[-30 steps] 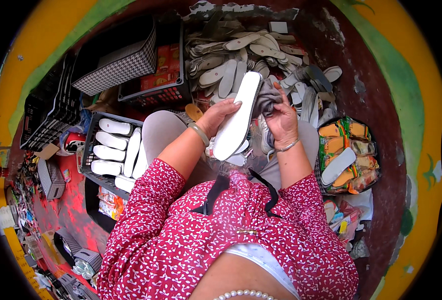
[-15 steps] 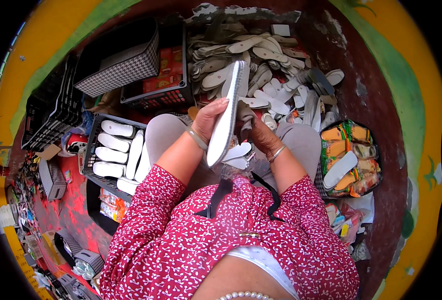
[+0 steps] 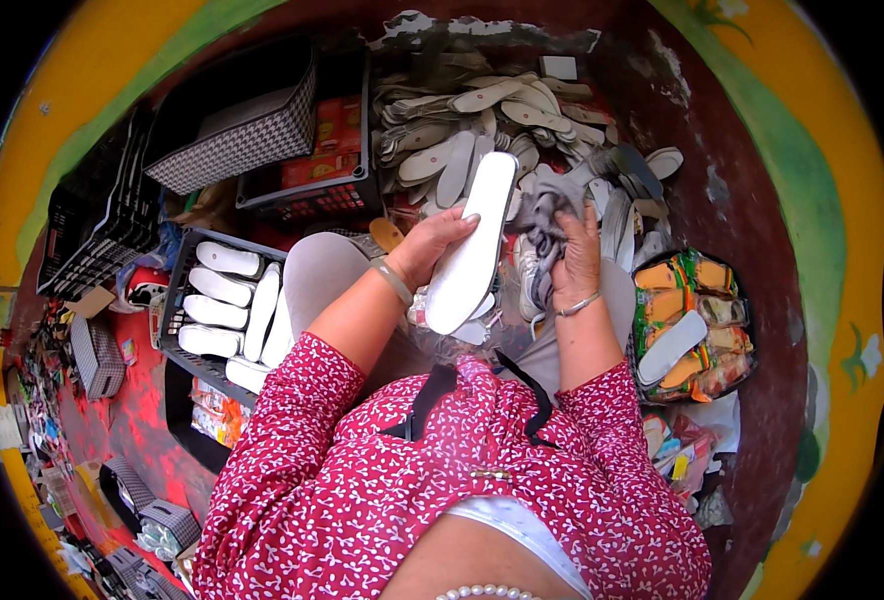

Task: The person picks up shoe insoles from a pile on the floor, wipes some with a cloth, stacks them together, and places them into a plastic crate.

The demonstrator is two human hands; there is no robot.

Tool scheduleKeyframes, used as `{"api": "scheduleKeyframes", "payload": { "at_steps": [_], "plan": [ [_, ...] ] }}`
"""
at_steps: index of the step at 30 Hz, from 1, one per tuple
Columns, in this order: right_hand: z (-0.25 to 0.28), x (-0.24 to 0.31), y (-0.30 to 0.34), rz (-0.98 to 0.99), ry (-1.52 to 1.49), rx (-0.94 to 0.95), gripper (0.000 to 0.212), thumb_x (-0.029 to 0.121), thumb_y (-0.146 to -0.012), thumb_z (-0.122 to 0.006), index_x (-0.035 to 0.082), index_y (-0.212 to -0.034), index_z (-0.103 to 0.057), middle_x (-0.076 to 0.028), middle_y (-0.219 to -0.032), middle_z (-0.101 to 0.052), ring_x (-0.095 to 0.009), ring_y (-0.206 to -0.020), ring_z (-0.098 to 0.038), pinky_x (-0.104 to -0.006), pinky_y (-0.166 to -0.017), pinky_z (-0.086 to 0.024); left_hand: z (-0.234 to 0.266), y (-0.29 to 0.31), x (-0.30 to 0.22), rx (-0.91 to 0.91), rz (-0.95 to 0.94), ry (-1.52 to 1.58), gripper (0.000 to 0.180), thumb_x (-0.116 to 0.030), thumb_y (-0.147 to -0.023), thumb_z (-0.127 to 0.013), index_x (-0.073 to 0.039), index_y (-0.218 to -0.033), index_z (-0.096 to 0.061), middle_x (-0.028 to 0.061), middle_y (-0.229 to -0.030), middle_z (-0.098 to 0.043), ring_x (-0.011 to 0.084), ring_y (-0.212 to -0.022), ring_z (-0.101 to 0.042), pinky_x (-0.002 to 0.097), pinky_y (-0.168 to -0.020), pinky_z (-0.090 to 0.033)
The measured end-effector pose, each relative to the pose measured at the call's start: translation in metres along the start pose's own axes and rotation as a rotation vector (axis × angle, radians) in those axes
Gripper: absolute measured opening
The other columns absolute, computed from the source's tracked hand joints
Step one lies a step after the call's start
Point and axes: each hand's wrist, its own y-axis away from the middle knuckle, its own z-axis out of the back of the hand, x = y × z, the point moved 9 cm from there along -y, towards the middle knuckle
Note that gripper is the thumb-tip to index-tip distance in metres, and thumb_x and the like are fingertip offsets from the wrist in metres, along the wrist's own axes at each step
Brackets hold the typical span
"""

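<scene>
My left hand (image 3: pixel 432 246) is closed round the edge of a white shoe sole (image 3: pixel 474 255), thumb on its broad face. The sole is tilted, its narrower-looking upper end pointing away from me. To its right, my right hand (image 3: pixel 576 262) has a crumpled grey cloth (image 3: pixel 542 210) in its fingers, apart from the sole. Below the cloth a pale laced shoe (image 3: pixel 528 272) shows in part. More white soles (image 3: pixel 219 286) lie in a dark plastic crate (image 3: pixel 174 312) at my left. Beyond my hands is a large heap of soles (image 3: pixel 424 162).
A black basket (image 3: pixel 752 362) of packaged orange insoles (image 3: pixel 666 304) stands at my right, with a pale sole (image 3: pixel 672 348) on top. At the far left are a checked bin (image 3: pixel 234 142) and a stack of black crates (image 3: pixel 97 235). A painted wall (image 3: pixel 822 180) curves round the right side.
The sole has turned from edge-on to show its white face and has dropped a little. My right hand has moved right with the cloth, away from the sole.
</scene>
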Motion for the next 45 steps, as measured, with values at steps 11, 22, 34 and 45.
{"api": "scheduleKeyframes", "payload": {
  "at_steps": [11, 22, 34, 45],
  "plan": [
    [-0.013, 0.001, 0.001, 0.436, 0.840, 0.057, 0.032, 0.001, -0.068, -0.059, 0.006, -0.099, -0.056, -0.009, -0.092, -0.057, -0.022, -0.085, -0.058, -0.0280, -0.079, -0.045, 0.002, -0.004, 0.023, -0.046, 0.061, -0.128, 0.028, -0.021, -0.090, -0.052, -0.004, -0.113, -0.051, 0.0050, -0.087, -0.064, 0.0124, -0.067, -0.063, 0.0253, -0.062, -0.054],
    [-0.075, -0.021, 0.049, 0.525, 1.174, 0.540, 0.028, 0.000, -0.061, -0.059, 0.004, -0.089, -0.058, -0.011, -0.086, -0.057, -0.029, -0.080, -0.058, -0.0317, -0.072, -0.048, 0.068, -0.009, -0.011, -0.353, -0.190, -0.046, 0.022, -0.020, -0.092, -0.047, -0.002, -0.104, -0.053, 0.0068, -0.086, -0.063, 0.0151, -0.071, -0.062, 0.0290, -0.067, -0.052],
    [-0.097, -0.026, 0.088, 0.607, 1.262, 0.638, 0.031, 0.000, -0.061, -0.062, 0.005, -0.091, -0.058, -0.013, -0.086, -0.055, -0.031, -0.078, -0.058, -0.0344, -0.068, -0.048, 0.094, 0.002, -0.018, -0.547, -0.275, 0.103, 0.020, -0.019, -0.093, -0.040, -0.003, -0.097, -0.052, 0.0080, -0.080, -0.059, 0.0186, -0.067, -0.059, 0.0330, -0.064, -0.051],
    [-0.059, -0.058, 0.063, 0.326, 1.109, 0.722, 0.040, 0.003, -0.061, -0.059, 0.005, -0.102, -0.057, -0.013, -0.097, -0.058, -0.028, -0.086, -0.060, -0.0302, -0.075, -0.048, 0.125, 0.010, -0.030, -0.701, -0.443, 0.187, 0.020, -0.018, -0.093, -0.041, -0.001, -0.098, -0.050, 0.0111, -0.083, -0.059, 0.0225, -0.071, -0.060, 0.0366, -0.067, -0.051]
  ]
}}
